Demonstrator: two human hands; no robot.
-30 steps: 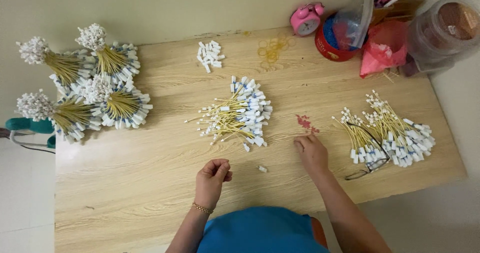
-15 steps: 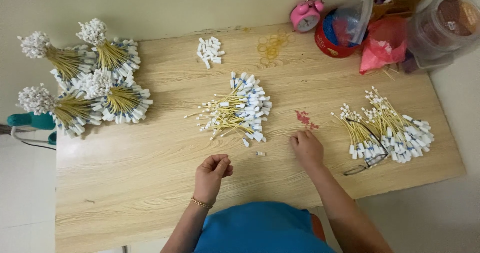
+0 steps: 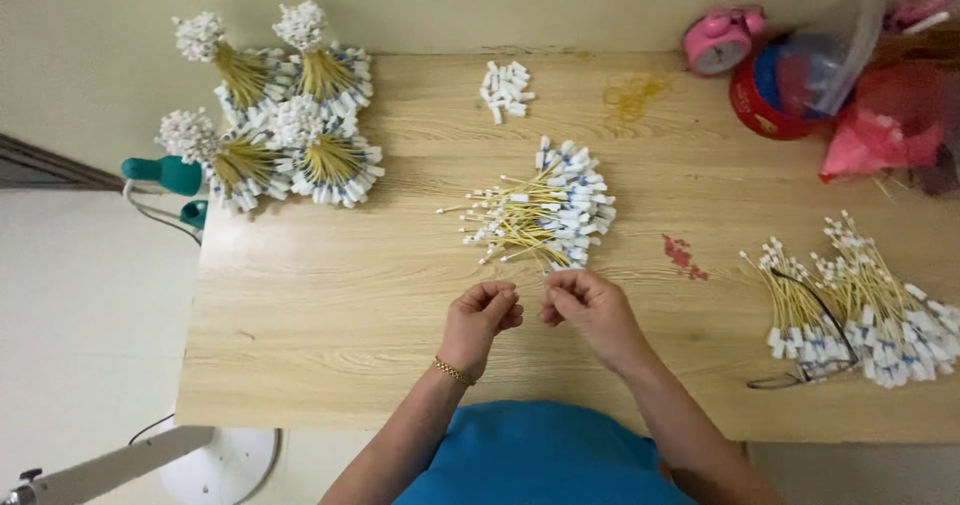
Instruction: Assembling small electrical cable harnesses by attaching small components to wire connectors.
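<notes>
Insp. A: Wooden table [image 3: 330, 315], light grain. Loose pile of yellow-stemmed sticks [image 3: 540, 213] at centre. Hands?

Insp. B: Left hand [image 3: 482, 317] and right hand [image 3: 590, 310] close together, just below the pile. Fingers curled, tips pinched; item betw. them too small to tell. Bound bundles [image 3: 275, 115] far left, well apart.

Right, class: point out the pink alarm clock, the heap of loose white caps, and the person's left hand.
pink alarm clock [image 3: 718, 41], head view, on its round face.
loose white caps [image 3: 506, 88], head view, on the middle of the heap.
left hand [image 3: 483, 315], head view, on the back of the hand.
</notes>
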